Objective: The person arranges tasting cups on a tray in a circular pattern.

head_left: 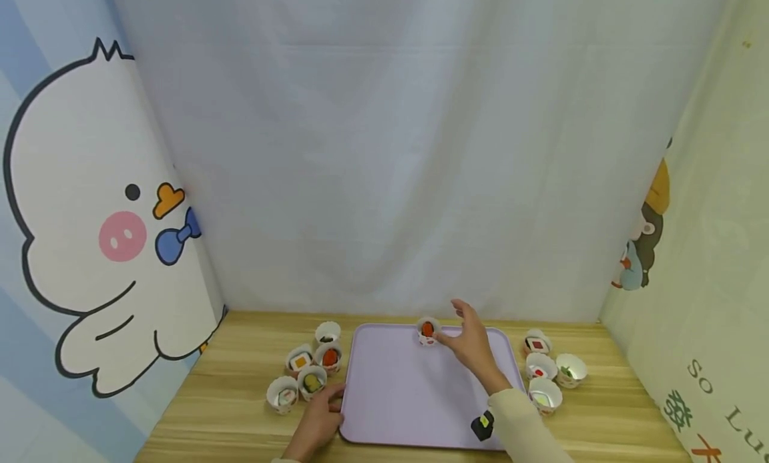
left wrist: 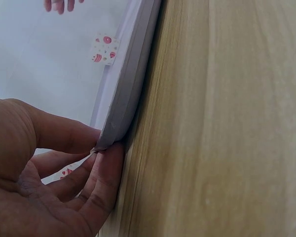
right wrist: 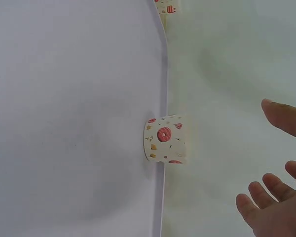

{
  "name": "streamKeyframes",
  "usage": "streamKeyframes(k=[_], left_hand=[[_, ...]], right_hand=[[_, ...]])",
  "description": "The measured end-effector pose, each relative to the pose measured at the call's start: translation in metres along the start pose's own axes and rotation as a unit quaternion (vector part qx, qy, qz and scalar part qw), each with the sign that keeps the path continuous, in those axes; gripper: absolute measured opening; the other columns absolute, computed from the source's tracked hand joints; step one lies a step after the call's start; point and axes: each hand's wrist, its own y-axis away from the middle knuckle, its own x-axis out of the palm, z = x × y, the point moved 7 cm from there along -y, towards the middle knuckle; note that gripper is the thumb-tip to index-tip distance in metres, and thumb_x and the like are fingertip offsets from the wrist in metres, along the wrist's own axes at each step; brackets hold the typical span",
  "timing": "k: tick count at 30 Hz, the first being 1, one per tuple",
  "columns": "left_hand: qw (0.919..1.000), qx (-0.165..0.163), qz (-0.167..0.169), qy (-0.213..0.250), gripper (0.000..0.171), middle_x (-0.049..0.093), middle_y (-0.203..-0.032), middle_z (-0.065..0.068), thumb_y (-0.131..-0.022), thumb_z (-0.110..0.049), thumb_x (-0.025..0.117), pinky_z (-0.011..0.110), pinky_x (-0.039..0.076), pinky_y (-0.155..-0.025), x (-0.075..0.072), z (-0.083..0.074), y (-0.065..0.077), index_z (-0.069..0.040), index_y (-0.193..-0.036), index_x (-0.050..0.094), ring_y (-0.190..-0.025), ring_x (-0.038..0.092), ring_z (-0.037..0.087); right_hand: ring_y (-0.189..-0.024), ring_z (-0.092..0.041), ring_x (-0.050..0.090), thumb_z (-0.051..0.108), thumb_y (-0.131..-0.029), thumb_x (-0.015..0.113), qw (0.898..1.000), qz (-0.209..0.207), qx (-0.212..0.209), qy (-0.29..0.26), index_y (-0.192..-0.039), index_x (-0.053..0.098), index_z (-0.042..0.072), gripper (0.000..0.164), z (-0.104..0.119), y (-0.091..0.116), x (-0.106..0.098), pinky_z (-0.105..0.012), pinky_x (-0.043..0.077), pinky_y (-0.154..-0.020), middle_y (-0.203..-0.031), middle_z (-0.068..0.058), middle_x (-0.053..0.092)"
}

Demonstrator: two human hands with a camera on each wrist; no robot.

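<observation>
A pale purple tray (head_left: 414, 396) lies on the wooden table. My left hand (head_left: 322, 416) grips its left edge, thumb above the rim and fingers curled beneath in the left wrist view. Near the far edge of the tray stands a small white paper cup (right wrist: 165, 139) with red printed pictures, upright, holding a red-topped piece. My right hand (head_left: 471, 348) is just to the right of that cup, thumb and fingers spread. In the right wrist view a gap shows between the right fingers (right wrist: 264, 202) and the cup, and the hand holds nothing.
Several similar cups (head_left: 282, 395) with small food-like pieces cluster left of the tray, close to my left hand. Several more (head_left: 543, 395) stand to its right, beside my right sleeve (head_left: 523, 423). A grey-white curtain (head_left: 384, 183) hangs behind the table, with printed cloths at both sides.
</observation>
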Motion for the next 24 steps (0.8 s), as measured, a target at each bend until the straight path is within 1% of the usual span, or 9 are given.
streamKeyframes(k=[7, 12, 15, 21, 24], left_hand=[[1.0, 0.002, -0.002, 0.001, 0.062, 0.061, -0.12, 0.032, -0.067, 0.017, 0.055, 0.031, 0.057, -0.068, -0.001, -0.001, -0.003, 0.016, -0.129, 0.052, -0.093, 0.068, 0.031], [0.9999, -0.005, -0.005, -0.008, 0.062, 0.062, -0.119, 0.031, -0.067, 0.016, 0.056, 0.032, 0.057, -0.068, -0.002, -0.001, -0.002, 0.014, -0.129, 0.053, -0.092, 0.067, 0.031], [0.9999, -0.002, -0.003, -0.01, 0.061, 0.062, -0.118, 0.031, -0.067, 0.016, 0.056, 0.032, 0.057, -0.068, -0.002, -0.002, -0.002, 0.015, -0.128, 0.053, -0.091, 0.067, 0.031], [1.0, -0.001, 0.0, 0.0, 0.062, 0.061, -0.12, 0.033, -0.067, 0.016, 0.055, 0.032, 0.057, -0.069, 0.0, -0.002, 0.0, 0.017, -0.129, 0.051, -0.093, 0.068, 0.032], [1.0, -0.006, -0.002, 0.002, 0.062, 0.06, -0.122, 0.032, -0.068, 0.016, 0.056, 0.032, 0.058, -0.07, -0.001, -0.001, 0.001, 0.016, -0.13, 0.051, -0.095, 0.068, 0.033]], right_hand=[[-0.135, -0.038, 0.045, 0.017, -0.077, 0.083, 0.999, -0.013, -0.018, -0.024, -0.145, 0.04, 0.006, 0.081, 0.006, 0.011, -0.029, -0.053, 0.041, -0.109, -0.147, -0.019, 0.047], [-0.134, -0.039, 0.046, 0.019, -0.077, 0.083, 1.0, -0.019, -0.02, -0.009, -0.145, 0.041, 0.007, 0.081, 0.007, 0.023, -0.048, -0.053, 0.042, -0.109, -0.145, -0.019, 0.048], [-0.133, -0.039, 0.047, 0.018, -0.076, 0.084, 1.0, -0.023, -0.021, 0.0, -0.144, 0.041, 0.007, 0.081, 0.006, 0.03, -0.058, -0.053, 0.042, -0.108, -0.145, -0.019, 0.048], [-0.127, -0.04, 0.051, 0.015, -0.074, 0.085, 0.997, -0.05, -0.049, 0.014, -0.141, 0.043, 0.001, 0.08, 0.004, 0.041, -0.079, -0.052, 0.043, -0.107, -0.139, -0.024, 0.052], [-0.128, -0.039, 0.05, 0.013, -0.074, 0.084, 0.996, -0.062, -0.056, 0.017, -0.141, 0.043, -0.001, 0.08, 0.003, 0.05, -0.09, -0.05, 0.043, -0.105, -0.138, -0.025, 0.052]])
